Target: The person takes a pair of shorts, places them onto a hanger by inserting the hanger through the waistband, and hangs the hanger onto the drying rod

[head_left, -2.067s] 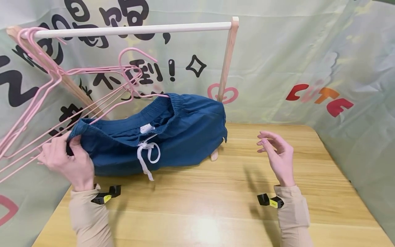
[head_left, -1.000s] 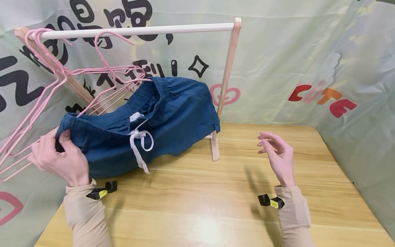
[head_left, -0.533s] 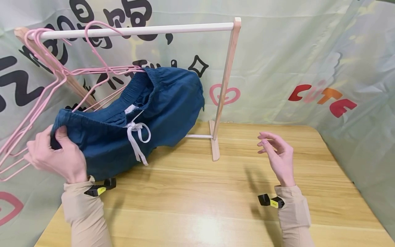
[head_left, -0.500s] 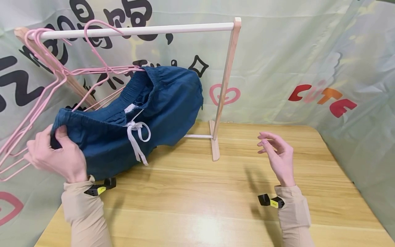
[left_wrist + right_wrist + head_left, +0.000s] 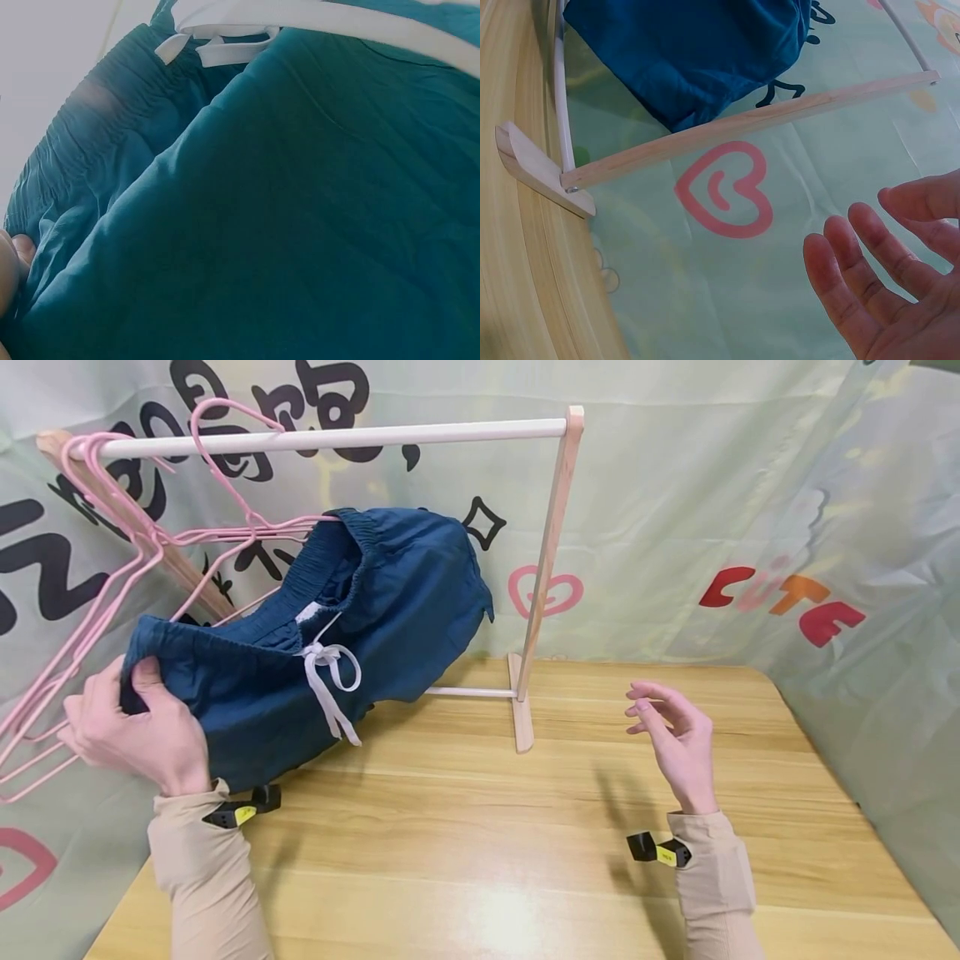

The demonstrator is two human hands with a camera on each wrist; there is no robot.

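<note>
My left hand (image 5: 142, 722) pinches the near waistband corner of dark blue drawstring shorts (image 5: 405, 593), thumb outside and fingers behind. In the left wrist view the blue cloth (image 5: 262, 195) fills most of the frame, with the white drawstring (image 5: 360, 22) across the top. A pink hanger (image 5: 251, 518) runs inside the waistband. Its hook overlaps the white rail (image 5: 420, 435) of the clothes rack near the left end. My right hand (image 5: 678, 739) is held over the right side of the table, fingers loosely bent, holding nothing; the right wrist view shows its fingers (image 5: 870, 277) apart from the rack.
Several pink hangers (image 5: 93, 602) hang at the rail's left end, close beside the shorts. The rack's wooden right post (image 5: 550, 560) stands on a foot (image 5: 522, 722) on the wooden table (image 5: 465, 835). A printed cloth backdrop (image 5: 675, 510) surrounds the table.
My left hand has carried the shorts and hanger left and upward, bringing the hook from below the rail up to it. The shorts' far end has swung left past the right post. My right hand stays put.
</note>
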